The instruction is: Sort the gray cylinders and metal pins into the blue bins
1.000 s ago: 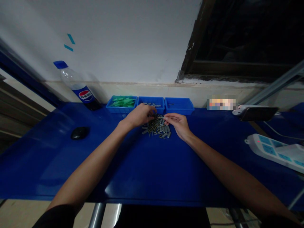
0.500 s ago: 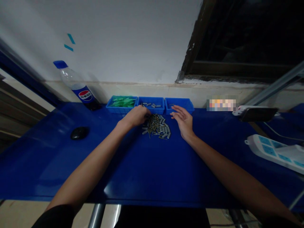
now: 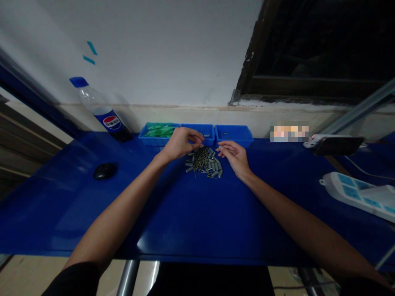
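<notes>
A pile of thin brass-coloured pins or screws [image 3: 202, 160] mixed with short grey cylinders [image 3: 217, 166] lies on the blue table. Over the upper left of this pile is my left hand [image 3: 182, 144], its thumb and fingertips pinched together. My right hand [image 3: 236, 158] hovers just right of the pile, thumb against its fingers. Whatever either pinch holds is too small to make out. Behind them stands a middle blue bin [image 3: 211, 142], partly hidden by my left hand, with grey cylinders inside. The right blue bin [image 3: 237, 144] contains one thin pin [image 3: 223, 133].
A left blue bin [image 3: 154, 141] holds green plastic pieces [image 3: 162, 130]. Further left are a cola bottle [image 3: 109, 119] and a black mouse [image 3: 105, 171]. On the right are a phone [image 3: 338, 146] on a stand and a white power strip [image 3: 354, 191]. A wall rises behind the bins.
My left hand has lifted from the pile's upper left edge and moved right. My right hand has shifted slightly left, and its spread fingers have come together.
</notes>
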{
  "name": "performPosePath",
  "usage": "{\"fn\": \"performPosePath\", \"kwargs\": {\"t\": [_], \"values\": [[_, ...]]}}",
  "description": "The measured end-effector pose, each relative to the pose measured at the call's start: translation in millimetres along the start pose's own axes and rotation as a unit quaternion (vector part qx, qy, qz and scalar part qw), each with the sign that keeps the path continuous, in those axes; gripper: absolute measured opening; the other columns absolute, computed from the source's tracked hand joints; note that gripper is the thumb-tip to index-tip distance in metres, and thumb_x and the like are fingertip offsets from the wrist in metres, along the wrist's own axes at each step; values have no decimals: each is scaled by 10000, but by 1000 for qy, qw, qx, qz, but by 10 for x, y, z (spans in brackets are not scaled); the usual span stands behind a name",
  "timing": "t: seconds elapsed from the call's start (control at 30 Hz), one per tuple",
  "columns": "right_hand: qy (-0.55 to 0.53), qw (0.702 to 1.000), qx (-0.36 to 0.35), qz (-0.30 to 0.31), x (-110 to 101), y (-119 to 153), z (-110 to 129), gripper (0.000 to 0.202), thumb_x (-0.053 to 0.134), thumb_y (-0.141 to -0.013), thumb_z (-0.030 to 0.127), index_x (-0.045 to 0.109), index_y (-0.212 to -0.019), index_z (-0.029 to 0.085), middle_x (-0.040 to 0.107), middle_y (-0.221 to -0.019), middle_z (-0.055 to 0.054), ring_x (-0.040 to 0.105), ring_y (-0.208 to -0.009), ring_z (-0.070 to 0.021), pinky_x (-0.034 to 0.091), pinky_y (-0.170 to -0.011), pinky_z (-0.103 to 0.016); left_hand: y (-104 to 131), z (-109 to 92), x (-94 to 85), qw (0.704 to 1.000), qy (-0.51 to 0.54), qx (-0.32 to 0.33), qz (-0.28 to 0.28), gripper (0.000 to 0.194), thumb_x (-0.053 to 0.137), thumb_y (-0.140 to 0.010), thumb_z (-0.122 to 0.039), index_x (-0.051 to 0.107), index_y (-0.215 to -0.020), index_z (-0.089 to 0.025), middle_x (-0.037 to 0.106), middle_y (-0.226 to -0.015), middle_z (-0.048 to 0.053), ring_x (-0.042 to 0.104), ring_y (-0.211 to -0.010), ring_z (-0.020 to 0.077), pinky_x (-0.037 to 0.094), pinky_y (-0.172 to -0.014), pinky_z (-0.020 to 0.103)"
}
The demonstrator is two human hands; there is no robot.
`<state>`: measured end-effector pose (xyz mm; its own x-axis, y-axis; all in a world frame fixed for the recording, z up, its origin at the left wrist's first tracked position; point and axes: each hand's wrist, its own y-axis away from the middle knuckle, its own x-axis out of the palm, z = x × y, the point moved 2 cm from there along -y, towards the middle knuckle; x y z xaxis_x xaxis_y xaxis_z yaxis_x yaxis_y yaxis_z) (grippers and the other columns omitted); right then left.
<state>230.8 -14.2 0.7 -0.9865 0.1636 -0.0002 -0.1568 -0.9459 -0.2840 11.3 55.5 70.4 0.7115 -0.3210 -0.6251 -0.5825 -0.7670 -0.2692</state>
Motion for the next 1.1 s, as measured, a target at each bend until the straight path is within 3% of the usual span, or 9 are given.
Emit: {"fn": "performPosePath", "kwargs": {"t": [0.17,0.3,0.5,0.63,0.77,0.9,0.97,1.1], "values": [[4,997,-38,70,62,43,52,285,845,-816,431,697,-988,257,796,-1004,-51,747,-970,-218,557,-921,-392,-3,-53,104,996,79,-17,21,326,770,-781,-232,779,-1065,-73,804,-1037,160,769,-887,209,645,-864,353],[-12,995,-10,97,67,41,31,306,884,-760,464,741,-924,248,797,-924,-42,750,-875,-209,585,-896,-403,8,-56,145,992,116,-23,34,324,794,-765,-223,777,-1058,-84,802,-1052,147,766,-912,207,630,-933,382],[-56,992,33,108,33,13,-27,287,918,-698,452,823,-885,256,823,-902,-48,762,-844,-223,611,-884,-443,17,-45,194,991,119,-16,60,326,776,-769,-216,765,-1066,-83,796,-1002,139,757,-881,196,623,-902,353],[-71,992,32,100,25,15,-49,226,903,-726,395,836,-895,261,824,-897,-48,767,-846,-224,606,-902,-449,9,-57,183,998,38,8,54,334,739,-803,-231,764,-1099,-78,790,-997,134,744,-873,191,607,-862,321],[-77,997,-1,23,-15,3,-29,277,860,-767,335,819,-1038,292,819,-1080,-45,755,-1022,-252,564,-1030,-496,19,-50,25,987,-155,-1,37,262,663,-869,-208,786,-1075,-102,791,-988,137,737,-871,218,574,-847,337],[-63,998,-20,-8,-61,-17,-17,506,809,-780,277,730,-1275,345,710,-1392,-40,695,-1186,-280,537,-1077,-521,80,13,-87,941,-314,-38,118,280,694,-833,-163,806,-1090,-150,790,-1031,150,734,-955,272,545,-903,367],[-63,998,-26,-2,-71,-23,-28,533,784,-796,253,703,-1313,353,692,-1418,-39,690,-1187,-280,533,-1075,-514,108,46,-80,925,-346,-50,151,284,685,-842,-158,809,-1098,-155,784,-1041,164,733,-962,285,541,-877,357],[-61,998,-31,10,-69,-25,-56,465,761,-815,253,708,-1270,334,732,-1336,-44,719,-1086,-264,547,-1039,-494,111,88,-24,919,-356,-48,160,292,651,-828,-103,807,-1073,-136,777,-1017,169,727,-922,266,524,-803,311]]}}
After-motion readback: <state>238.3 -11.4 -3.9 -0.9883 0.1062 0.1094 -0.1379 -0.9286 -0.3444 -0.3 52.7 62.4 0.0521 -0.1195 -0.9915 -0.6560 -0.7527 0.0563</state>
